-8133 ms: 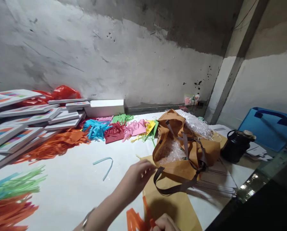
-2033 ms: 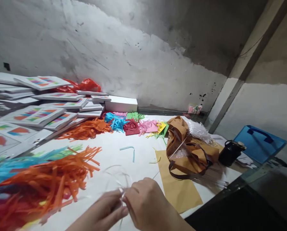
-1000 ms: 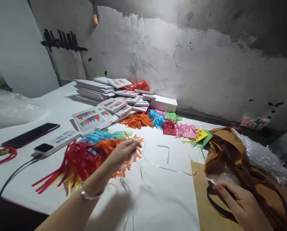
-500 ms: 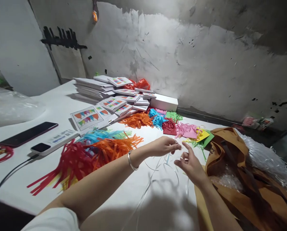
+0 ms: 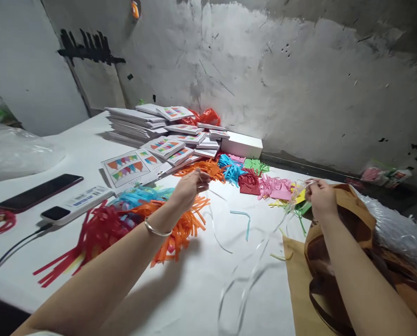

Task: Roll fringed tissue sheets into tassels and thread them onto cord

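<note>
My left hand (image 5: 191, 189), with a silver bangle on the wrist, pinches the end of a thin white ribbon (image 5: 213, 228) above the orange fringe bundles. Off to the right, my right hand (image 5: 318, 198) is closed on a looped white ribbon (image 5: 260, 252), which trails down across the white table (image 5: 194, 298). Beneath my left forearm lies a pile of orange fringe (image 5: 175, 238) and red fringe (image 5: 103, 233). A short light-blue strip (image 5: 247, 224) rests between my hands.
Stacked white cards (image 5: 135, 123) and printed cards (image 5: 124, 165) sit at the back left. Coloured tissue bundles (image 5: 249, 182) run along the back. A phone (image 5: 40, 190) and power bank (image 5: 77, 205) lie left. A brown bag (image 5: 355, 210) and clear plastic strands (image 5: 393, 228) are at right.
My hands have moved apart, the left one leftward and the right one rightward. The white ribbon is now lifted on the right, and the light-blue strip shows on the table.
</note>
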Demonstrator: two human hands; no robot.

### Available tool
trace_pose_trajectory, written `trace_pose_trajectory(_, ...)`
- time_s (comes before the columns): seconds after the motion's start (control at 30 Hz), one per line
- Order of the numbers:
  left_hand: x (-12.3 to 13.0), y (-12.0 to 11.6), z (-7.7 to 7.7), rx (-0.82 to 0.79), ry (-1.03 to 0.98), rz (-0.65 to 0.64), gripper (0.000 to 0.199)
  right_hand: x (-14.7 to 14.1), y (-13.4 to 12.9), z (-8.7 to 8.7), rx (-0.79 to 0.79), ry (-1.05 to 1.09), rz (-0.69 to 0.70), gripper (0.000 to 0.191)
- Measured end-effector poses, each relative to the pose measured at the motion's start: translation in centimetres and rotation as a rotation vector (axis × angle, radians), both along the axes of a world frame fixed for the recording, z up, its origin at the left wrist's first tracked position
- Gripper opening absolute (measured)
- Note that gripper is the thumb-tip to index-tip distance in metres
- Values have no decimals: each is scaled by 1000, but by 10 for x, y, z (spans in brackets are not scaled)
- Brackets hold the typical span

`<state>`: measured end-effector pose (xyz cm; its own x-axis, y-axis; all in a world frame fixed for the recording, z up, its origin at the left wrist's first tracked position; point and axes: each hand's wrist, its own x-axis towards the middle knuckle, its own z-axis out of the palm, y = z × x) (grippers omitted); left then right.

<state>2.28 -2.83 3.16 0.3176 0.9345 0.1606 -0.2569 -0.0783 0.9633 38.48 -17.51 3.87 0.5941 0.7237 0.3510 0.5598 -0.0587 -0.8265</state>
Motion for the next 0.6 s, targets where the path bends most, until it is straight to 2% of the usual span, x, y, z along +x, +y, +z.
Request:
trace_pose_trajectory(0.07,-9,-6,10,0,-87,62,38,4,11,10,-16,-74,-18,33)
trace_pose_trajectory(0.13,-17,-19,19,6,-136,71,34,-4,16,9,-122,-151,53,34)
trace_pose_trajectory(0.2,-25,-36,21,8,-127,36,34,-17,12,-1,-293,-232,148,33)
trace_pose_trajectory(0.27,-32,-56,14,14,-35,-9,39,-32,-3,-16,-462,-323,185,32)
trace_pose_trajectory(0.33,-39,-76,-3,25,134,-56,48,-46,-28,-32,-580,-411,141,35)
trace_pose_trajectory(0.43,-49,-107,-42,23,392,-164,61,-71,-77,-63,-704,-488,47,48)
trace_pose_trajectory(0.53,-56,-135,-81,44,536,-255,66,-101,-120,-100,-819,-505,19,55)
trace_pose_trajectory(0.6,-57,-150,-99,51,589,-272,66,-117,-141,-121,-877,-516,-28,64)
